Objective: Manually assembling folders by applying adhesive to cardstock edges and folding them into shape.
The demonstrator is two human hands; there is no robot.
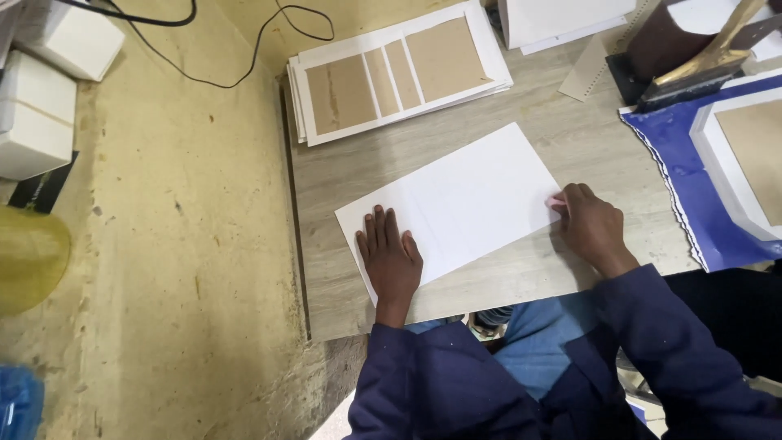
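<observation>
At the near middle of the grey wood-grain tabletop [562,138] lay one white sheet [460,200], flat and turned slightly askew to the table's front edge.

Item: white sheet. It appeared thin, light and flexible, probably paper or thin card, likely to slide on the smooth top and to crease if pinched hard. It was best steadied by flat pressure, and lifted at a free corner or edge.

Left hand [389,257]: laid palm down, fingers stretched and close together, on the sheet's near-left corner, gripping nothing.

Right hand [590,228]: curled at the sheet's right edge, fingers closed on a small pink object [556,200]. What that object was could not be told.

Beyond the sheet, toward the far side of the table: a stack of white boards with brown card panels [399,73].

Far right of the sheet: a blue sheet with a scalloped edge [676,155], carrying a white-bordered brown panel [749,155]. Above it stood a dark block with a brass-coloured tool [700,65].

Left of the sheet, off the table: white boxes [41,90], a black cable [228,77] and a yellowish floor.
</observation>
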